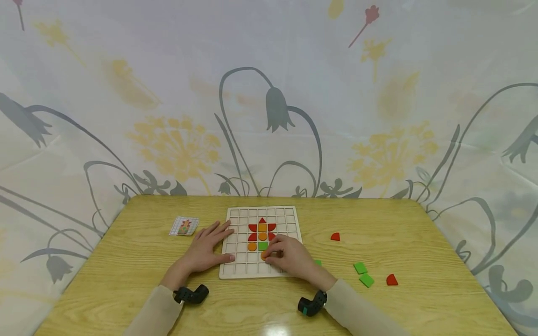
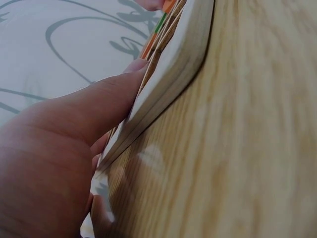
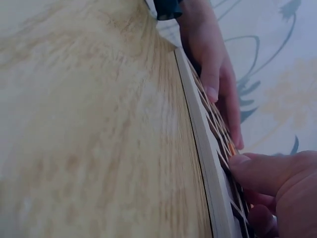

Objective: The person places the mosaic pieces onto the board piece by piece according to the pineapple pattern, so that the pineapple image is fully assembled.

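A wooden grid board (image 1: 239, 269) lies on the table, with red, orange and green tiles grouped in its middle. My left hand (image 1: 203, 252) rests on the board's left edge, fingers spread and fairly straight; its thumb lies over the rim in the left wrist view. Near the board's lower middle, my right hand (image 1: 292, 256) pinches an orange round tile (image 1: 263, 256) between thumb and fingers. Just above that tile sits a green square tile (image 1: 262, 246), and to its upper left an orange round tile (image 1: 251, 246). The right hand covers part of the board's right side.
A small pattern card (image 1: 184, 226) lies left of the board. To the right are loose green square tiles (image 1: 366, 280) and two red quarter-round tiles, one nearer the board (image 1: 335, 236) and one farther right (image 1: 392, 279). Another green piece (image 1: 318, 262) shows partly behind the right wrist.
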A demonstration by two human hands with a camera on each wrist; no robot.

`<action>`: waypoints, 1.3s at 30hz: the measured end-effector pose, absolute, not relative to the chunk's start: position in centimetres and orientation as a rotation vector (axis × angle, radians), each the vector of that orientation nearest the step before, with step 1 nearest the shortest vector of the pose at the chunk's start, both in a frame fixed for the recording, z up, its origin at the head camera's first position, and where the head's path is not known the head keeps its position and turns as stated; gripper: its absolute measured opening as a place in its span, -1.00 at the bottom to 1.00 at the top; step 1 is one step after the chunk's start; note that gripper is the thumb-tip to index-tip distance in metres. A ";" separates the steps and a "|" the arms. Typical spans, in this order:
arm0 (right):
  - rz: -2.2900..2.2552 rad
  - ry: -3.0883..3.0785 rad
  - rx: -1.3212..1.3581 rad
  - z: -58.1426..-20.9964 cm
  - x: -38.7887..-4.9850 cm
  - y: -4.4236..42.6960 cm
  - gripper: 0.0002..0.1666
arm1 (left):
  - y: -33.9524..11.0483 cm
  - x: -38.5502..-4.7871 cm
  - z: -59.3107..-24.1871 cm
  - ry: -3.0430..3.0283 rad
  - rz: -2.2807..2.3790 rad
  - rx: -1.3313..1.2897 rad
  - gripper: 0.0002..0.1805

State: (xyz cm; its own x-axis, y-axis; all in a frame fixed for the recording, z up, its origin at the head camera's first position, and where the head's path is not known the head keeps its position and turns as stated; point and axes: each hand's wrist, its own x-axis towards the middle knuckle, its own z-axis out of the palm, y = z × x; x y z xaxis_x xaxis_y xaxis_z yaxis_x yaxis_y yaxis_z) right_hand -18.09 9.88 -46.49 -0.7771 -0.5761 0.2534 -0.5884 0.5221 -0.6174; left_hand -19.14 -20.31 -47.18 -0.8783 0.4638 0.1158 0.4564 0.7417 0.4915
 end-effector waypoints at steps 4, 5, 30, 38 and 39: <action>1.084 -2.724 1.086 -46.4 -18.2 10.0 -0.90 | -20.3 -19.2 -47.2 2.915 0.819 0.783 -0.15; 1.082 -2.728 1.093 -46.4 -18.3 10.1 -0.89 | -20.3 -19.2 -47.2 2.912 0.822 0.784 -0.15; 1.256 -2.724 1.128 -45.6 -18.5 10.8 -0.82 | -20.3 -19.2 -47.2 2.921 0.813 0.794 -0.16; 1.344 -2.698 1.086 -45.1 -19.2 14.5 -0.86 | -20.4 -19.2 -47.3 2.908 0.824 0.778 -0.15; 1.346 -2.713 1.060 -44.9 -19.2 15.3 -0.86 | -20.4 -19.2 -47.3 2.907 0.825 0.775 -0.15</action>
State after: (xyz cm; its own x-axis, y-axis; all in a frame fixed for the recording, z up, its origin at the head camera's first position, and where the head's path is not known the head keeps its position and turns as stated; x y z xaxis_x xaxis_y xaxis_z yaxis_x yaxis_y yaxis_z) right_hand -19.24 15.29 -44.89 -0.7796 -0.5863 0.2202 -0.5300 0.4302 -0.7308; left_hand -19.23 -20.41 -47.32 -0.8762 0.4689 0.1111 0.4573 0.7365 0.4984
